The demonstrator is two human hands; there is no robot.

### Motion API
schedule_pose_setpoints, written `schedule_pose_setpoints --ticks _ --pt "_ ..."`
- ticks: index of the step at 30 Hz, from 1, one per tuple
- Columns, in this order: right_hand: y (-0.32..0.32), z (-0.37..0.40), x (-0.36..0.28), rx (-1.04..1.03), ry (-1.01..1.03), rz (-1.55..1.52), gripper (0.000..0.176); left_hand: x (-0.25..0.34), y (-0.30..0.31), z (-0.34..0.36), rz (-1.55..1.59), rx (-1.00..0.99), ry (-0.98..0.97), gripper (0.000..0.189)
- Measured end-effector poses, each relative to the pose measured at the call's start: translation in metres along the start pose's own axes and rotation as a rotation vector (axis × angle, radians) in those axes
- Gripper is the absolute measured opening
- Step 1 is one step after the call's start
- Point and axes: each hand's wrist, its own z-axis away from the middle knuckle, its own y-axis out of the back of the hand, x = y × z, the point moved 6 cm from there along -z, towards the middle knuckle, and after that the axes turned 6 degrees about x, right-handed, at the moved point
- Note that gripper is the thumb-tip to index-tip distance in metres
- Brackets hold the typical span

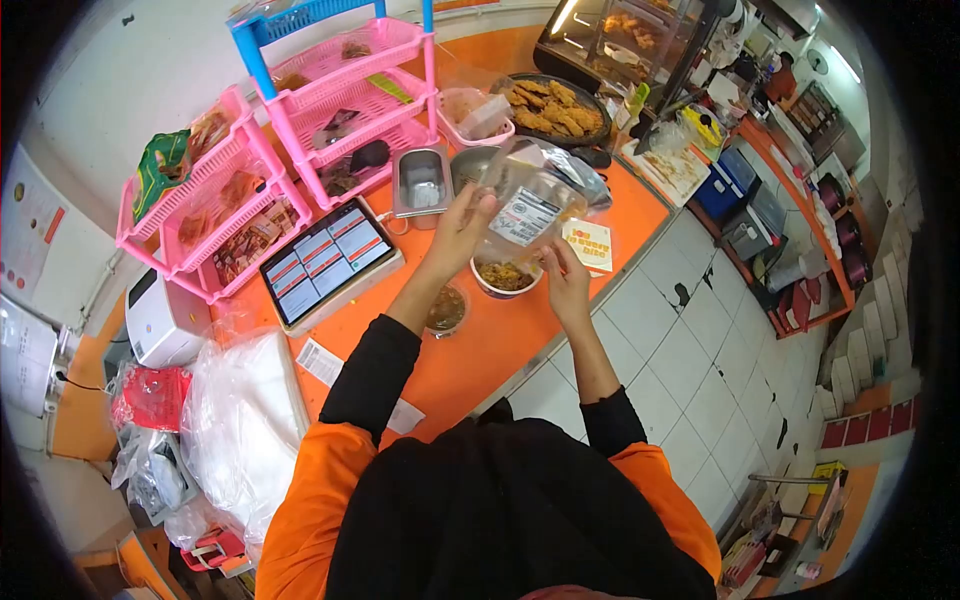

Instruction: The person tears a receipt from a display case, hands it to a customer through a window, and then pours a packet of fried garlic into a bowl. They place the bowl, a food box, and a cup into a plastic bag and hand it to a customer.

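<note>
My left hand grips the left side of a clear plastic pouch bearing a white printed label. At the pouch's lower right corner, the fingers of my right hand are pinched together. Just beneath the pouch stands a white bowl with brown, chopped-looking food in it, partly covered by the pouch. A round clear container of brownish contents sits left of the bowl, partly behind my left forearm. Right of the pouch lies a white card with yellow and red print.
A tablet stands on the orange counter, near a steel container. Pink racks rise at the back left. A black tray of fried pieces is at the back. Plastic bags lie left; tiled floor is right.
</note>
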Motion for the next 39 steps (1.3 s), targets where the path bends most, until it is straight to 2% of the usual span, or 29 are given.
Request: schedule_pose_setpoints --ticks 4,6,9,12,15,16,18,21,24,26,27,28,30,32,34,37,39 --pt "-0.011 -0.002 0.002 -0.017 -0.041 -0.066 0.031 -0.003 0.003 0.002 0.024 -0.01 -0.051 0.035" --pt "-0.009 -0.006 0.006 -0.036 -0.025 0.017 0.03 -0.003 0.009 0.001 -0.037 -0.008 -0.068 0.036" --pt "-0.007 -0.007 0.005 -0.041 -0.006 0.052 0.032 -0.011 0.011 0.003 -0.032 -0.017 0.08 0.045" --pt "-0.005 -0.009 0.003 -0.034 -0.008 0.01 0.033 0.0 0.007 0.002 -0.011 -0.008 0.017 0.034" --pt "0.0 -0.015 0.015 -0.005 -0.006 0.0 0.033 0.004 0.004 -0.002 -0.062 -0.071 0.054 0.038" --pt "0.002 -0.017 0.021 0.009 -0.003 0.004 0.033 0.012 0.005 -0.004 -0.124 -0.059 -0.042 0.037" --pt "0.007 -0.018 0.03 0.062 -0.069 -0.115 0.029 0.027 0.004 -0.006 -0.248 -0.034 -0.232 0.036" --pt "0.016 -0.017 0.044 0.137 -0.215 -0.214 0.022 0.043 0.019 -0.007 -0.259 0.072 -0.33 0.037" --pt "0.019 -0.018 0.051 0.192 -0.364 -0.347 0.018 0.046 0.041 0.003 -0.152 0.102 -0.214 0.039" --pt "0.016 -0.018 0.046 0.195 -0.453 -0.418 0.014 0.041 0.061 0.013 -0.201 0.109 -0.216 0.039" --pt "0.012 -0.017 0.037 0.174 -0.465 -0.457 0.013 0.041 0.07 0.02 -0.229 0.117 -0.219 0.039" --pt "0.006 -0.016 0.028 0.143 -0.48 -0.498 0.012 0.043 0.078 0.031 -0.237 0.12 -0.091 0.042" --pt "-0.02 -0.007 0.004 0.043 -0.517 -0.641 0.008 0.058 0.084 0.057 -0.402 0.062 0.019 0.047" --pt "-0.062 0.015 -0.042 -0.03 -0.564 -0.74 0.011 0.068 0.087 0.086 -0.478 0.143 -0.046 0.051" --pt "-0.117 0.045 -0.072 -0.198 -0.618 -0.812 0.015 0.094 0.098 0.115 -0.462 0.365 -0.134 0.039" --pt "-0.192 0.099 -0.114 -0.536 -0.678 -0.817 0.019 0.109 0.161 0.155 -0.308 0.686 -0.123 0.028" --pt "-0.228 0.138 -0.145 -0.761 -0.706 -0.735 0.02 0.145 0.221 0.193 -0.346 0.944 -0.197 0.019"
